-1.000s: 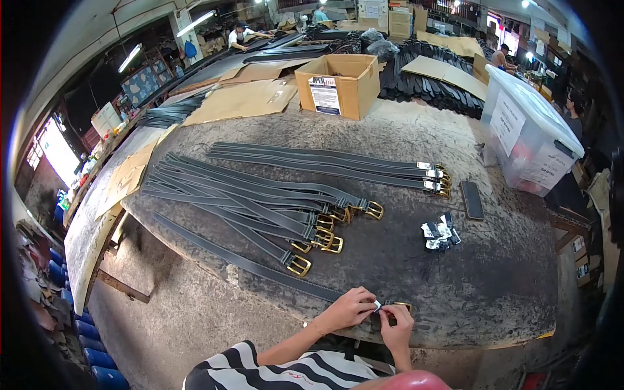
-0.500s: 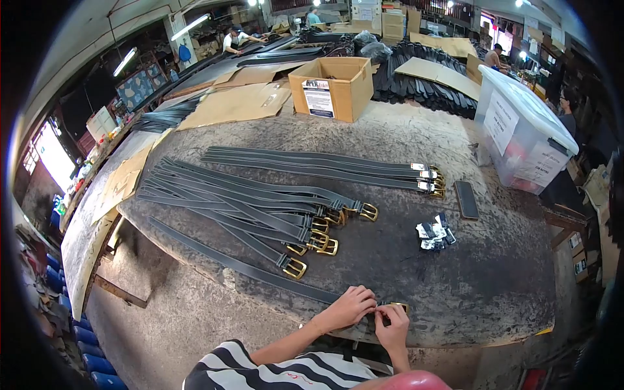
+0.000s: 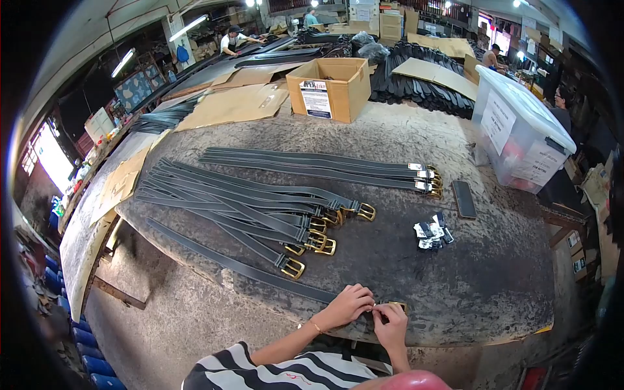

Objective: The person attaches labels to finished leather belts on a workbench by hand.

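Observation:
A dark leather belt (image 3: 260,275) with pale edge stitching lies along the table's front edge. Its gold buckle (image 3: 404,305) shows just beyond my right hand. My left hand (image 3: 349,305) is closed over the belt near the buckle end, fingers bent and tips together. Opposite it, my right hand (image 3: 390,323) pinches with thumb and forefinger, almost touching the left fingertips. A tiny pale bit shows between them, too small to name. Further in lies a fanned pile of belts (image 3: 240,201) with gold buckles. A small heap of black and white tags (image 3: 433,233) sits to the right.
Several belts with white tags (image 3: 312,166) lie in a row behind the pile. A phone (image 3: 464,199) rests near a lidded clear plastic bin (image 3: 520,130). An open cardboard box (image 3: 330,91) stands at the back, before stacked dark straps (image 3: 422,75). Other people work further off.
Both hands stay at the same spot on the belt, with only slight finger movement. The whole view has shifted a little; the belts, tags and phone have not moved on the table.

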Action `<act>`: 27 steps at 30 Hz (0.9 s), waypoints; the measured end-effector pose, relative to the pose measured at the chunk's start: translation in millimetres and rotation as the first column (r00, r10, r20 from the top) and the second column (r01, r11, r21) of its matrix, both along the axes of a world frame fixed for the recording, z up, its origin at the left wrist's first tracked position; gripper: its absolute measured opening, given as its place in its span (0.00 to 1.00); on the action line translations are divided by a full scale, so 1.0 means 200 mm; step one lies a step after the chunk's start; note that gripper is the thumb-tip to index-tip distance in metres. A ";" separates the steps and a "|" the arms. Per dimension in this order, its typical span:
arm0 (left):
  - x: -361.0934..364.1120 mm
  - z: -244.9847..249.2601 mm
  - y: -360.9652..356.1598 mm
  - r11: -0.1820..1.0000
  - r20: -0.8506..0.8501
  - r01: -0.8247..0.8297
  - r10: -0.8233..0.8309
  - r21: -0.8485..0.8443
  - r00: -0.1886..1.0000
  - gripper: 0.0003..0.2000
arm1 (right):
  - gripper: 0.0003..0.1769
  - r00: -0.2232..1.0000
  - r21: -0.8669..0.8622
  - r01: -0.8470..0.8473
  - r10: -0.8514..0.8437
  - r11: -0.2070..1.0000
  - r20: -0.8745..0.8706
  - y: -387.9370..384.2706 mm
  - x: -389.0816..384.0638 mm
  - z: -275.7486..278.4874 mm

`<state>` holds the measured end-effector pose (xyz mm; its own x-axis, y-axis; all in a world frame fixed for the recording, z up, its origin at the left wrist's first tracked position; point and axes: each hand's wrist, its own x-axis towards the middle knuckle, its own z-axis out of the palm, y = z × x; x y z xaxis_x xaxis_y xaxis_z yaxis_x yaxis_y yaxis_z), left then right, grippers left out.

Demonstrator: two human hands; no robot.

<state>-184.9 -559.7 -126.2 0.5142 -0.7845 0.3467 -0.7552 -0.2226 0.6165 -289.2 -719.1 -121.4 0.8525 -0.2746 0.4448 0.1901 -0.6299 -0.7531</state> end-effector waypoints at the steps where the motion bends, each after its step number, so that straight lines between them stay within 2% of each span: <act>1: 0.00 0.00 0.00 1.000 0.005 0.003 -0.003 -0.002 1.000 0.07 | 0.07 1.000 -0.002 0.003 -0.003 1.000 0.005 0.00 0.00 0.00; 7: 0.00 0.00 -0.01 1.000 -0.022 -0.019 0.019 0.019 1.000 0.07 | 0.09 0.998 -0.059 -0.002 0.006 0.998 0.058 -0.01 0.00 0.01; 9: 0.00 0.01 -0.01 1.000 -0.031 -0.013 0.013 -0.004 0.999 0.07 | 0.13 0.987 0.170 0.053 -0.025 0.984 -0.161 0.01 0.00 0.04; 12: 0.00 0.01 -0.01 1.000 -0.034 -0.023 0.023 0.004 0.999 0.07 | 0.17 0.983 0.218 0.047 -0.007 0.975 -0.181 -0.01 0.00 0.01; 21: 0.00 0.02 0.00 1.000 -0.041 -0.014 0.015 0.020 0.999 0.07 | 0.16 0.976 0.211 0.032 0.015 0.977 -0.218 -0.01 -0.01 0.05; 25: 0.00 0.02 -0.01 1.000 -0.035 0.019 -0.019 0.002 0.999 0.07 | 0.16 0.972 0.200 0.073 -0.025 0.977 -0.233 -0.02 -0.01 0.05; 27: 0.00 0.02 -0.01 1.000 -0.033 -0.020 0.021 0.012 0.999 0.07 | 0.16 0.971 0.223 0.036 0.019 0.974 -0.237 -0.01 -0.01 0.05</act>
<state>-184.6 -560.8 -122.0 0.5413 -0.7776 0.3200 -0.7295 -0.2450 0.6386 -290.9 -722.1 -111.8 0.9228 -0.3516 0.1575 -0.0147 -0.4405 -0.8976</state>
